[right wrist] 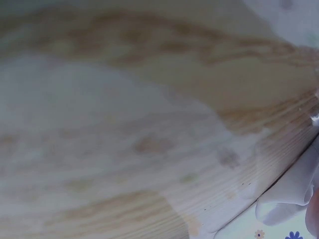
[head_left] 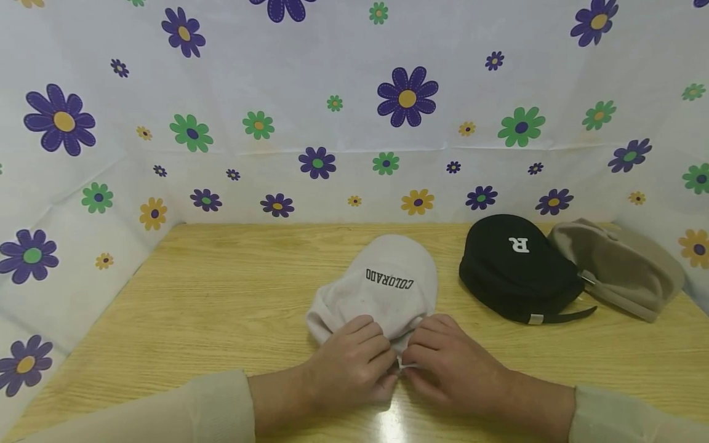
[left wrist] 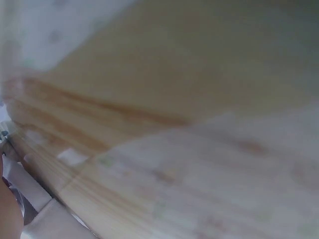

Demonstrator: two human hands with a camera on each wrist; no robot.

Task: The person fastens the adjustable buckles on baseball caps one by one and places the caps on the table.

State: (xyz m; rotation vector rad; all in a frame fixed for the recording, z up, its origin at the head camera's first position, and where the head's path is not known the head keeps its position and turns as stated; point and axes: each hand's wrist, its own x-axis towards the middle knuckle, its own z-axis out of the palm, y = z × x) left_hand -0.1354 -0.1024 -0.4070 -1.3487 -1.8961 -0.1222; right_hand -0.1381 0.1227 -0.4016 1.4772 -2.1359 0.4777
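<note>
A light grey baseball cap [head_left: 399, 258] with dark "COLORADO" lettering lies on the table, its brim toward the back wall and the lettering upside down from here. Both hands are at its near, back edge. My left hand [head_left: 354, 360] has its fingers curled over that edge and grips it. Facing it, my right hand [head_left: 451, 363] pinches the strap end, and a pale bit of strap [head_left: 407, 366] shows between the hands. The fingers hide the rest of the closure. In the left wrist view, pale fabric [left wrist: 30, 186] shows beside a sliver of the hand at the lower left.
To the right stands a black cap [head_left: 493, 271] with a white "R" and a loose strap [head_left: 570, 315] reaching right. Behind its right side leans a brown cap [head_left: 626, 264] touching it. A flower-printed white cloth [head_left: 332, 67] lines the back and sides of the wooden table [head_left: 221, 289].
</note>
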